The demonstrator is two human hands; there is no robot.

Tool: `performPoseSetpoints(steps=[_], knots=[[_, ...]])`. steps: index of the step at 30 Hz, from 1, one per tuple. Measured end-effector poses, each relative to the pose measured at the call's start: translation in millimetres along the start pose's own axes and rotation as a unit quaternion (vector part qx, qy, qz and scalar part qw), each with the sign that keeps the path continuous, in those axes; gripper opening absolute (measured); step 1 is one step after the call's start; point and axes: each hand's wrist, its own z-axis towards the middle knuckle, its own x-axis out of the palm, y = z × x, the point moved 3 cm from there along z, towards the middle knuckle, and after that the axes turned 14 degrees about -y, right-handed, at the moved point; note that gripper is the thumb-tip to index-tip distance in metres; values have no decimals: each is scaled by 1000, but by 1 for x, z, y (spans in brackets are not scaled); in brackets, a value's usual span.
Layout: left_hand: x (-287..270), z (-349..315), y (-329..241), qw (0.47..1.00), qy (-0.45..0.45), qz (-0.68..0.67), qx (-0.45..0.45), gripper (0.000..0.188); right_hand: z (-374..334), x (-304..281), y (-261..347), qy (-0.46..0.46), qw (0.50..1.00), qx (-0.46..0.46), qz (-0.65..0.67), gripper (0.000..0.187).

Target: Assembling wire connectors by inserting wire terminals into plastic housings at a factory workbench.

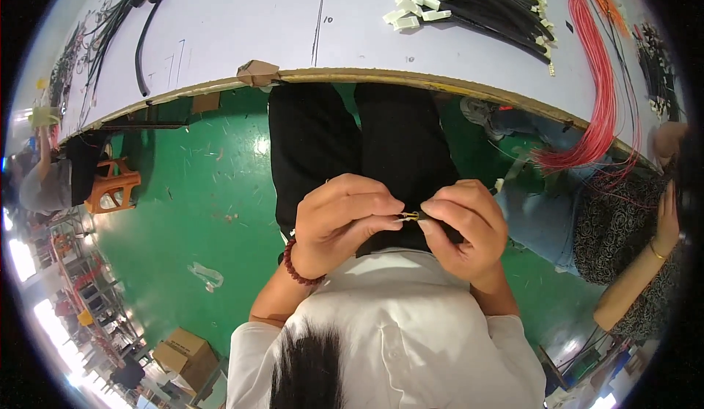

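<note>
Above my lap, my left hand (341, 222) and my right hand (469, 225) meet fingertip to fingertip. Between them show thin yellowish wire ends (412, 216) with small pale tips. My left thumb and forefinger pinch the tips. On the other side, my right thumb and fingers are closed on the darker part, which looks like the end of a black cable; most of it is hidden by the fingers. The detail at the tips is too small to make out.
Ahead is a white worktable (257, 27) holding a bundle of black cables (499, 24) with white connectors (422, 2). Red wires (598, 79) hang over its right edge. A co-worker's arm (638, 284) is at the right. An orange stool (114, 185) stands left; a cardboard box (183, 358) is lower left.
</note>
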Motion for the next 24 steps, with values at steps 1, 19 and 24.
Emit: performPoseSetpoints(steps=[1, 19, 24], knots=[[-1, 0, 1, 1000, -1, 0, 0, 23, 0, 1, 1, 1, 1000, 0, 0, 28], [5, -8, 11, 989, 31, -52, -132, 10, -1, 14, -4, 37, 981, 165, 98, 14], [13, -17, 24, 922, -11, -231, -312, 10, 1, 17, -1, 22, 988, 139, 66, 13]])
